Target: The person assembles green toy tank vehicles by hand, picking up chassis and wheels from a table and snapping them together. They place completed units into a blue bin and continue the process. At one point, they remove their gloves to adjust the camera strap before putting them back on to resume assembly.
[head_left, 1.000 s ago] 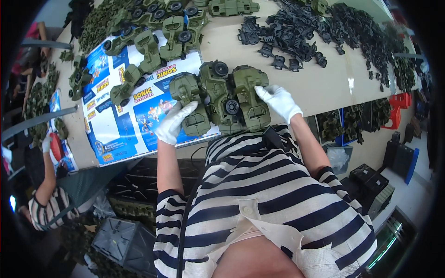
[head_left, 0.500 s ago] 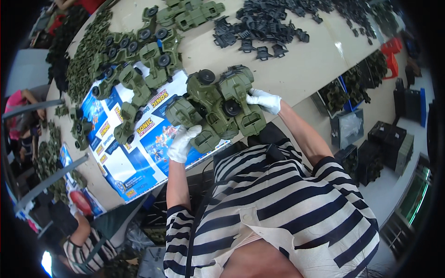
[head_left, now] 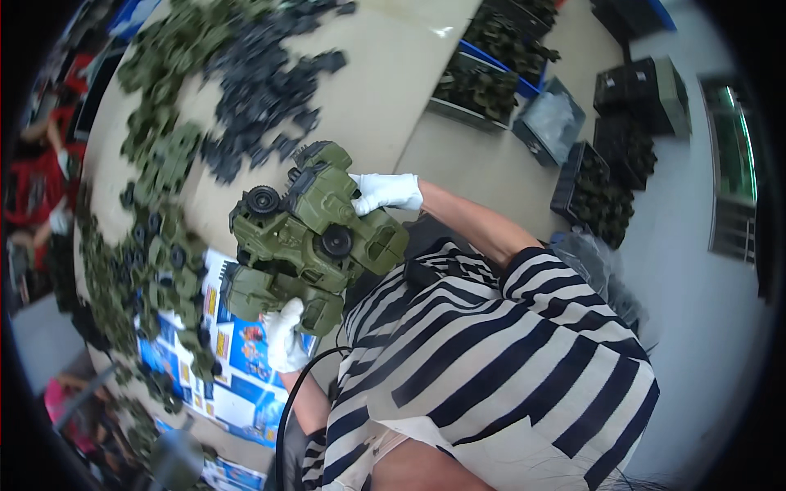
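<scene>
A cluster of olive-green plastic toy vehicles [head_left: 286,243] is held together between my two hands above the table edge. Black wheels show on the middle one, and others press against it on both sides. My left hand [head_left: 285,337], in a white glove, grips the lower end of the cluster, thumb on top. At the upper right, my right hand [head_left: 386,193], also gloved in white, is closed around the outer vehicle. The fingertips of both hands are partly hidden behind the plastic.
On the table [head_left: 377,78] lie a pile of dark grey plastic parts [head_left: 266,90] and many green toy vehicles [head_left: 168,254]. A blue-and-white printed sheet [head_left: 246,393] is under some. Crates of parts [head_left: 475,90] and a grey bin with clear plastic [head_left: 547,121] stand right. Other people work at left.
My view has swung to the right, so the table and piles appear turned and shifted left. Both hands still grip the toy vehicles, which have moved left in the picture.
</scene>
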Available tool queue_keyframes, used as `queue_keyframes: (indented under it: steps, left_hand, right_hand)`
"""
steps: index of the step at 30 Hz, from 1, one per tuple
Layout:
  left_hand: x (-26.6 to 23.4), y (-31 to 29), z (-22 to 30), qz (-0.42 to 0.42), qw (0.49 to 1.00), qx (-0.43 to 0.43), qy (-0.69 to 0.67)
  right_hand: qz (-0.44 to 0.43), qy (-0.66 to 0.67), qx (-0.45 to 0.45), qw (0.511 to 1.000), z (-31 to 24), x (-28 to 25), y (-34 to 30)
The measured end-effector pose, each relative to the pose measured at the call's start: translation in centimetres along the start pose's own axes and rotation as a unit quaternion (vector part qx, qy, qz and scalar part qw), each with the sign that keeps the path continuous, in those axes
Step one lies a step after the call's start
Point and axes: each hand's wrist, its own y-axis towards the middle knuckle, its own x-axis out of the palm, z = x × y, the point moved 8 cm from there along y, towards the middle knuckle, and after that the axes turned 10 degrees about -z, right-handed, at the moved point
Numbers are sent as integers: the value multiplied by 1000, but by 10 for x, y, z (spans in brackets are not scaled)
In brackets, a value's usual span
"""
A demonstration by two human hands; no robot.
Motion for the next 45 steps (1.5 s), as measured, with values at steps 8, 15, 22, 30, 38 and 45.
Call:
queue_keyframes:
  steps: [8,15,22,30,38,45]
  left_hand:
    - [202,87,-59,-75,984,-124,101]
    - [390,201,-156,-287,924,-224,121]
    - [511,338,-285,-365,861,-330,127]
    - [590,474,-402,-371,865,-334,39]
    - [587,657,-533,-309,872,-370,88]
    - [590,733,-567,-185,727,-233,619]
  right_hand:
    - [139,146,-99,974,-18,-132,-204]
    - [235,199,-83,948,36,-260,-360]
    - [301,239,-27,923,106,-406,-453]
    - [342,249,23,906,168,-610,-476]
    - [345,389,146,842,228,-743,-430]
    - [498,-27,394,772,307,-820,-414]
